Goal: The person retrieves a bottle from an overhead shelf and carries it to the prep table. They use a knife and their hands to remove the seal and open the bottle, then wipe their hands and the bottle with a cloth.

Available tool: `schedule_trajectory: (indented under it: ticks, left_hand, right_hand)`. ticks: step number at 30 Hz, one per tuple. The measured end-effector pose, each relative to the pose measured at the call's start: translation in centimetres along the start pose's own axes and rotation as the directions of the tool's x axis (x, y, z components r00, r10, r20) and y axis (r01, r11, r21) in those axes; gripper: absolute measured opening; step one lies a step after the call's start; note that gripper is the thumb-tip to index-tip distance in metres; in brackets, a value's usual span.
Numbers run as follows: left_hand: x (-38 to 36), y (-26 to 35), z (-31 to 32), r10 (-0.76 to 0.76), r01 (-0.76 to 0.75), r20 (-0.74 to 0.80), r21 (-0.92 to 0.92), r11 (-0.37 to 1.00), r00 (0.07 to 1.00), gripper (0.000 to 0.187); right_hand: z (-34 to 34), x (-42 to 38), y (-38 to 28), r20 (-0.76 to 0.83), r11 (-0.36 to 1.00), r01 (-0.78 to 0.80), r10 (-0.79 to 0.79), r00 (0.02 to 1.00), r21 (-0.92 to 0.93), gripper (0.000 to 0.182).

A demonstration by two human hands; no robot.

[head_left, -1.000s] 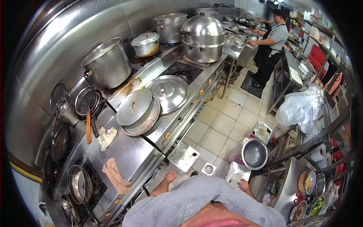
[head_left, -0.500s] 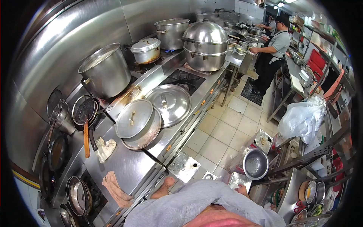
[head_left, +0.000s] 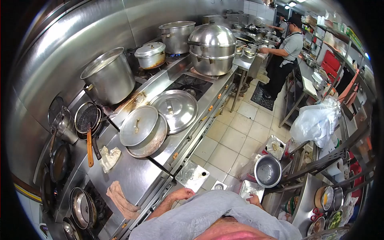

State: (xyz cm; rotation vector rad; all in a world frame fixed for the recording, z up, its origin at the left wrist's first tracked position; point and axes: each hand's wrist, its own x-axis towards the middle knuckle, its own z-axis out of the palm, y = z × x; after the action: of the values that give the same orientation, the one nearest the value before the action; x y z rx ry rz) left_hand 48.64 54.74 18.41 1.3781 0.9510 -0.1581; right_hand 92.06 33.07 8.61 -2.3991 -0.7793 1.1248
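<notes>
My left hand (head_left: 183, 194) is in front of my body beside the stove counter's front edge, fingers loosely bent and nothing visible in them. Below it on the floor side is a square metal tin top (head_left: 193, 176), which it overlaps in this view. On my other side, my right hand (head_left: 253, 199) hangs low with its fingers partly apart, overlapping another square tin (head_left: 249, 190). My shirt hides part of that arm. A pinkish cloth (head_left: 120, 200) lies on the counter edge near my left forearm.
Along the steel counter (head_left: 132, 172) stand a large stockpot (head_left: 110, 78), a steamer (head_left: 212, 50) and pot lids (head_left: 138, 126). Pans (head_left: 82, 208) sit at left. A metal bowl (head_left: 268, 171) is by the right shelving. Two people (head_left: 290, 48) work farther back beside a black mat (head_left: 263, 97).
My left hand has swung forward and right, and more of its forearm shows. My right hand has shifted slightly. The kitchen has moved slightly left in the view.
</notes>
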Motion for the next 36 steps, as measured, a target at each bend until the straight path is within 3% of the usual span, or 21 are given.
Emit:
schedule_trajectory:
  ticks: [3, 5, 6, 8, 11, 14, 17, 20, 21, 22, 24, 25, 26, 27, 28, 29, 30, 31, 33, 35, 36]
  left_hand:
    - [-1.8, 0.2, 1.2, 0.129, -0.112, 0.160, -0.108, 0.988, 0.979, 0.022]
    - [-3.5, 1.2, 2.0, 0.005, 0.029, 0.141, -0.236, 0.971, 0.990, 0.023]
    - [-3.8, 1.1, 2.4, 0.003, 0.031, 0.185, -0.185, 0.982, 0.983, 0.023]
    - [-4.4, 1.0, 2.9, -0.034, 0.128, 0.239, -0.390, 0.912, 0.970, 0.026]
    - [-6.4, 4.8, 3.5, -0.068, 0.199, 0.353, -0.351, 0.915, 0.933, 0.027]
    - [-2.2, -5.4, 5.1, -0.204, 0.302, 0.305, -0.324, 0.897, 0.930, 0.029]
    - [-2.6, -5.8, 5.6, -0.142, 0.196, 0.256, -0.200, 0.960, 0.956, 0.028]
    - [-5.6, -6.4, 8.0, -0.077, 0.087, 0.206, -0.040, 0.995, 0.975, 0.027]
    - [-8.7, -1.1, 9.2, -0.108, 0.146, 0.214, -0.172, 0.974, 0.971, 0.024]
    - [-10.6, 1.3, 10.6, -0.125, 0.188, 0.209, -0.315, 0.931, 0.970, 0.020]
    - [-12.6, 3.5, 11.6, -0.144, 0.146, 0.056, -0.038, 0.989, 0.988, 0.020]
    - [-13.1, 5.1, 12.2, -0.202, 0.184, 0.062, 0.221, 0.958, 0.977, 0.020]
    - [-14.7, 8.6, 14.0, -0.355, 0.338, 0.019, 0.265, 0.903, 0.935, 0.018]
    - [-13.2, -0.1, 13.7, -0.172, 0.174, 0.137, -0.003, 0.985, 0.975, 0.015]
    - [-13.9, -0.2, 14.7, -0.237, 0.239, 0.078, -0.009, 0.971, 0.968, 0.015]
    - [-13.7, -3.9, 15.1, -0.130, 0.148, 0.101, -0.199, 0.969, 0.986, 0.013]
    - [-14.1, -4.6, 15.5, -0.073, 0.078, 0.057, -0.080, 0.994, 0.996, 0.012]
    - [-15.0, -3.9, 16.0, -0.057, 0.062, 0.042, -0.130, 0.990, 0.997, 0.010]
    - [-16.3, -2.9, 16.9, -0.153, 0.136, -0.058, -0.230, 0.964, 0.987, 0.012]
    - [-16.9, -3.4, 17.9, -0.177, 0.161, -0.024, -0.307, 0.938, 0.984, 0.013]
    - [-17.3, -3.6, 18.5, -0.198, 0.190, 0.016, -0.377, 0.907, 0.980, 0.015]
  right_hand:
    - [0.3, -0.7, 1.7, -0.002, 1.000, -0.025, 0.025, 1.000, 0.003, 0.054]
    - [0.0, -1.4, 2.2, 0.012, 0.999, -0.036, 0.035, 0.999, 0.023, 0.054]
    - [0.2, -1.5, 2.5, -0.025, 1.000, -0.013, 0.013, 1.000, -0.019, 0.054]
    - [0.5, -1.7, 3.5, -0.058, 0.999, -0.012, 0.011, 0.998, -0.030, 0.054]
    - [0.4, -2.7, 4.0, -0.051, 0.997, -0.076, 0.076, 0.996, -0.001, 0.053]
    - [0.2, -3.8, 4.6, -0.053, 0.997, -0.077, 0.078, 0.996, 0.018, 0.051]
    - [0.4, -4.9, 5.4, -0.045, 0.993, -0.094, 0.097, 0.994, 0.075, 0.050]
    - [1.3, -6.0, 7.8, 0.018, 0.992, -0.043, 0.046, 0.999, -0.121, 0.051]
    - [2.9, -4.0, 11.3, 0.056, 0.945, 0.134, -0.123, 0.991, -0.298, 0.051]
    - [3.0, -3.9, 12.0, 0.146, 0.938, 0.178, -0.139, 0.979, -0.299, 0.056]
    - [3.4, -5.5, 13.5, 0.062, 0.944, 0.054, -0.036, 0.997, -0.325, 0.060]
    - [3.3, -5.5, 15.1, 0.042, 0.933, 0.130, -0.123, 0.992, -0.336, 0.058]
    - [4.4, -4.1, 18.2, 0.069, 0.964, 0.061, -0.045, 0.997, -0.258, 0.056]
    - [3.0, -6.1, 16.6, 0.036, 0.966, 0.126, -0.121, 0.992, -0.227, 0.052]
    - [3.5, -5.5, 17.9, 0.027, 0.977, 0.126, -0.124, 0.992, -0.171, 0.050]
    - [1.9, -8.7, 15.2, -0.044, 0.981, 0.153, -0.159, 0.986, -0.120, 0.045]
    - [1.0, -10.2, 14.1, -0.004, 0.997, 0.072, -0.072, 0.997, 0.016, 0.047]
    - [1.1, -11.3, 14.0, 0.033, 0.989, -0.009, 0.004, 0.999, 0.149, 0.049]
    - [2.3, -13.7, 15.0, 0.099, 0.985, -0.089, 0.075, 0.992, 0.150, 0.048]
    - [2.5, -15.6, 15.2, 0.129, 0.978, -0.145, 0.126, 0.984, 0.151, 0.047]
    - [2.8, -17.3, 15.3, 0.108, 0.991, -0.122, 0.116, 0.987, 0.046, 0.047]
